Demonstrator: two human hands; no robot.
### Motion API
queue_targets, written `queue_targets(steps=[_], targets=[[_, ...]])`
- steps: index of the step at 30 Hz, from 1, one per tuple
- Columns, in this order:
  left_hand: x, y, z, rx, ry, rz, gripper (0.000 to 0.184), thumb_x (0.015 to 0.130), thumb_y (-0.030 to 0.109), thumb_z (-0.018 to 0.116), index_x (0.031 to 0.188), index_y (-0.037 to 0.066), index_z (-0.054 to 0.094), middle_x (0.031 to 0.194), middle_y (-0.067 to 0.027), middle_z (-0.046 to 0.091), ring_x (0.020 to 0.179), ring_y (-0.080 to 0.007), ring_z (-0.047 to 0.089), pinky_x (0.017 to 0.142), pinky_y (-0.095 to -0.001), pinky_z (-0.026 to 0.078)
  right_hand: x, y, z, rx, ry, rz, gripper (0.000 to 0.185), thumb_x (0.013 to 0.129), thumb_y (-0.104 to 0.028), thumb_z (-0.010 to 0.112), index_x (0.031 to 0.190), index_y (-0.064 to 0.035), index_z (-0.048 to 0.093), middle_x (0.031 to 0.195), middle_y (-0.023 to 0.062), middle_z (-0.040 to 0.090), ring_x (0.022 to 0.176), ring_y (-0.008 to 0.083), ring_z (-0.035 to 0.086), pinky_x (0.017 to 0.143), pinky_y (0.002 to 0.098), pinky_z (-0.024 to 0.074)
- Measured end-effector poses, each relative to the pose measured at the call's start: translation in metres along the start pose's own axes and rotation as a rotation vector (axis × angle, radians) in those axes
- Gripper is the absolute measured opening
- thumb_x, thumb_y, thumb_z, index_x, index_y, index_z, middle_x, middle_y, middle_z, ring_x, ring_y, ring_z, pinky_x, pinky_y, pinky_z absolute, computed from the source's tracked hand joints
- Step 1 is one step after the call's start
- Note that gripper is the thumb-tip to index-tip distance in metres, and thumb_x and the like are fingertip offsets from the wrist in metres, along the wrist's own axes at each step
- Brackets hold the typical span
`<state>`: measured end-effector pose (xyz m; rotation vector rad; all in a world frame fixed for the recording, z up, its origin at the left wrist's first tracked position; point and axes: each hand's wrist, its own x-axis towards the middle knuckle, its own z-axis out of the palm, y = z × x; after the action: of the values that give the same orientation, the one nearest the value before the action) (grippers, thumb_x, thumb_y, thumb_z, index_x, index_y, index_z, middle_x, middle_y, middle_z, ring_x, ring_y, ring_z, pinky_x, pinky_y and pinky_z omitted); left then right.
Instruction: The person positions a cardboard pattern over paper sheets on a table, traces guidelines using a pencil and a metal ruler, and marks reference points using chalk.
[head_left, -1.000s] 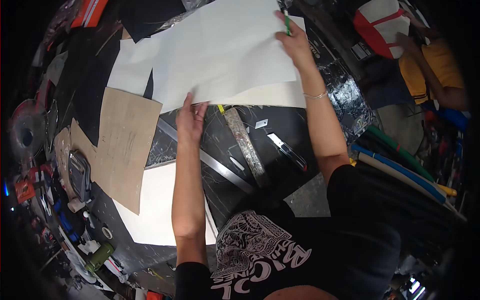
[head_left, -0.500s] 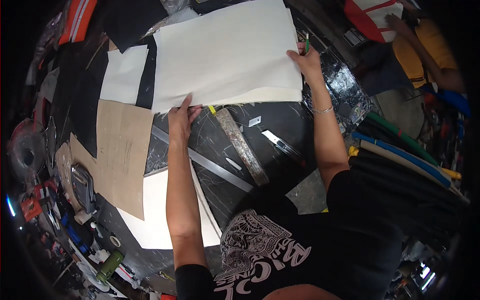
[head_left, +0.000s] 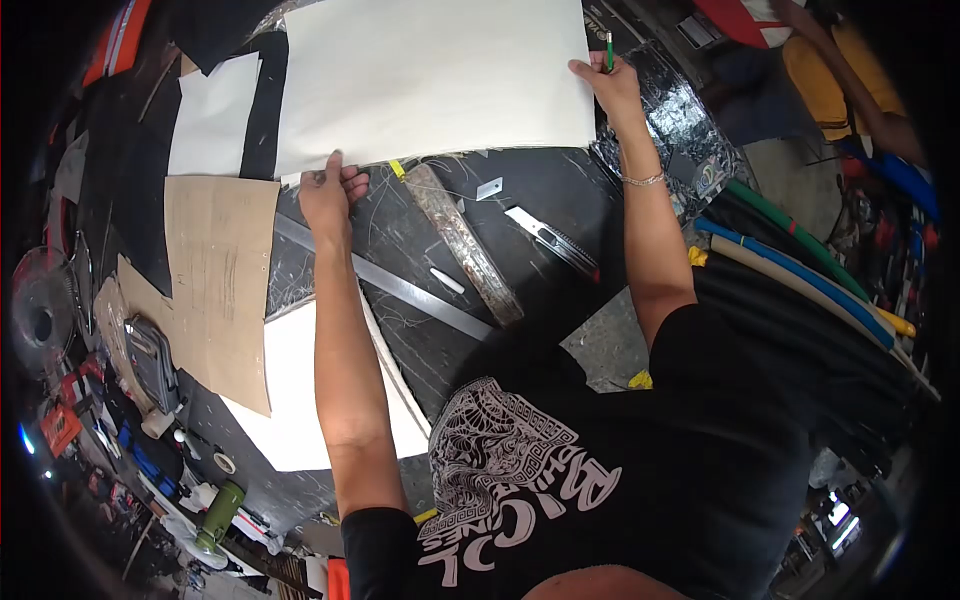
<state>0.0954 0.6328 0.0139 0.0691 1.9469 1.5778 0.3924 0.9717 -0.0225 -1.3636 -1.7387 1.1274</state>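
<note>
A stack of large cream-white sheets (head_left: pixel 440 80) lies across the far part of the dark table. My left hand (head_left: pixel 330 198) is at its near left edge, thumb touching the border, the other fingers loosely bent and outside the sheet. At the right edge, my right hand (head_left: pixel 615 92) holds a slim green pen (head_left: pixel 610 50) upright between its fingers, its thumb against the sheets. Between my arms lie a worn flat bar (head_left: pixel 465 245), a box cutter (head_left: pixel 552 243), a small metal blade (head_left: pixel 489 189), a small white stick (head_left: pixel 447 280) and a long metal ruler (head_left: pixel 400 290).
Brown cardboard (head_left: pixel 222 290) and a smaller white sheet (head_left: pixel 213 118) lie on the left. More white sheets (head_left: pixel 300 420) sit under my left forearm. Long rolls (head_left: pixel 800 265) extend at the right. Another person in yellow (head_left: pixel 850 80) works at the upper right. A fan (head_left: pixel 45 315) stands far left.
The top sheet now lines up with those beneath along the near edge. My left hand's fingers have come out from the edge. The whole view has shifted slightly.
</note>
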Motion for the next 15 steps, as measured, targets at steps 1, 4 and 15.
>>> queue_targets(steps=[1, 4, 15], targets=[[0.000, -0.001, 0.000, -0.011, 0.014, 0.010, 0.029, 0.103, 0.022, 0.066, 0.111, -0.002, 0.054, 0.088, -0.0127, 0.070, 0.070, -0.0227, 0.073, 0.057, -0.0302, 0.062, -0.002, 0.000, -0.001, -0.044, -0.010, 0.031, 0.037, 0.078, -0.025, 0.086, 0.101, 0.0006, 0.074, 0.083, 0.0025, 0.073, 0.073, 0.0115, 0.065, 0.069, 0.0297, 0.0525], [-0.002, 0.000, 0.005, -0.036, 0.059, 0.014, 0.032, 0.107, 0.022, 0.058, 0.116, -0.007, 0.047, 0.086, -0.0174, 0.068, 0.067, -0.0246, 0.073, 0.054, -0.0328, 0.062, -0.018, -0.015, -0.007, 0.027, -0.051, 0.048, 0.027, 0.083, -0.015, 0.087, 0.098, 0.0011, 0.071, 0.083, -0.0024, 0.065, 0.073, 0.0058, 0.055, 0.066, 0.0226, 0.0445], [0.002, 0.011, 0.003, -0.014, 0.051, 0.022, 0.034, 0.110, 0.023, 0.042, 0.122, -0.008, 0.040, 0.094, -0.0219, 0.068, 0.074, -0.0307, 0.074, 0.059, -0.0357, 0.064, -0.026, -0.014, -0.015, 0.191, -0.149, 0.123, 0.027, 0.083, -0.018, 0.086, 0.099, 0.0005, 0.075, 0.080, 0.0004, 0.070, 0.065, 0.0054, 0.057, 0.052, 0.0220, 0.0357]])
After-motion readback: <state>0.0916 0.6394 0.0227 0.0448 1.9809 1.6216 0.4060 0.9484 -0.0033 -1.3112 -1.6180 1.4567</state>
